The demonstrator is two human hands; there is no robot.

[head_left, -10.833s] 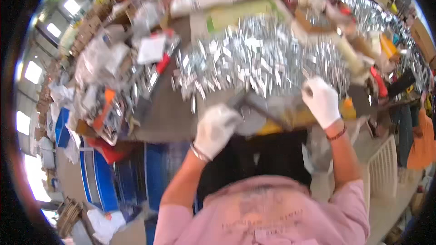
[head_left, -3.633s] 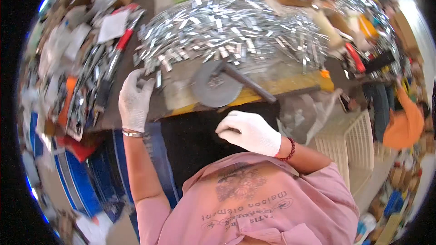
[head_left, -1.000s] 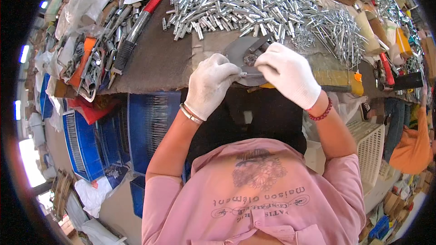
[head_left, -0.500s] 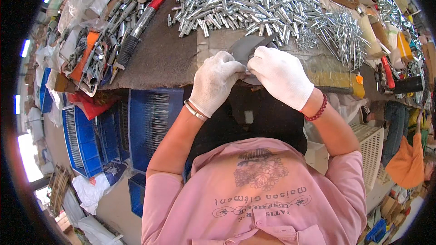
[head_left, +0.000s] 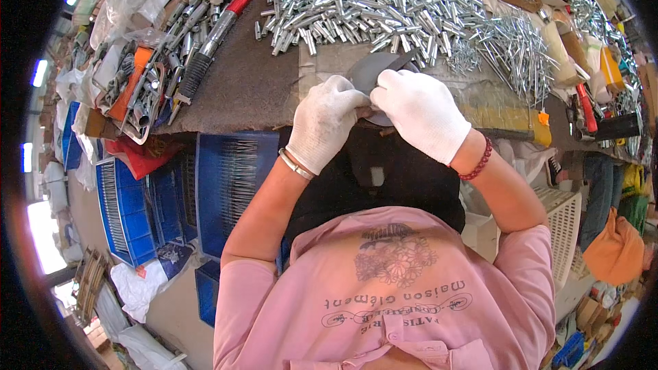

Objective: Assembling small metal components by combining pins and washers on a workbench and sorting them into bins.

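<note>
At the frame's centre, the white-gloved left hand (head_left: 325, 122) and right hand (head_left: 423, 115) meet at bent fingertips; whether they grip anything, I cannot tell. Partly hidden beyond them is a grey disc (head_left: 368, 68), below silvery tubes (head_left: 373, 10) at upper centre.

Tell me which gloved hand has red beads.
The right hand: red bead bracelet at its wrist. The left hand has a smooth, pale bangle instead.
</note>
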